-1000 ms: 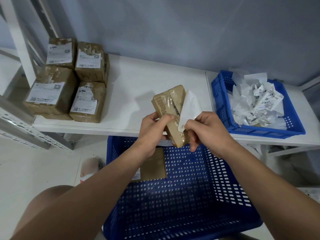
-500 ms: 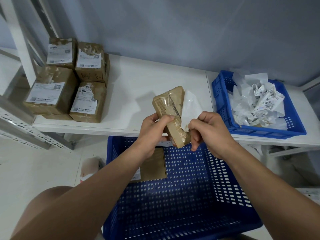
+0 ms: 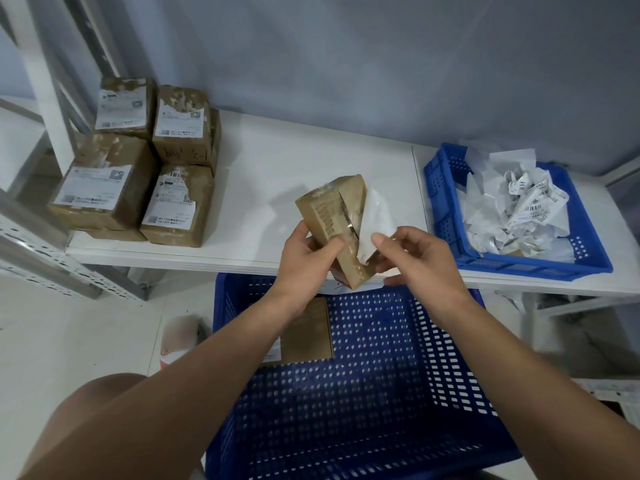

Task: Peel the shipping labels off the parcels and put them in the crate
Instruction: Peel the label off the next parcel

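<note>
Nearest, the large crate sits below the edge of the surface, with a lone parcel lying flat near its far left corner. Just above the crate's far rim, the left hand grips a brown parcel by its lower end, fingers curled behind it and thumb across the front. The brown parcel is tilted, its top leaning away.

The right hand pinches the white label at its lower corner between thumb and forefinger, the other fingers loosely spread. The label has lifted off much of the parcel's right face but seems attached along one edge.

To finish the peel cleanly, I judge the pull should run low and along the face, slow and even. The left hand should brace against it so the paper comes off whole rather than tearing. A fresh pinch nearer the stuck line would help.

Beyond, at the right of the surface, the small crate holds a heap of peeled labels, the likely place for this one. At the far left, the stacked parcels wait with labels on.
</note>
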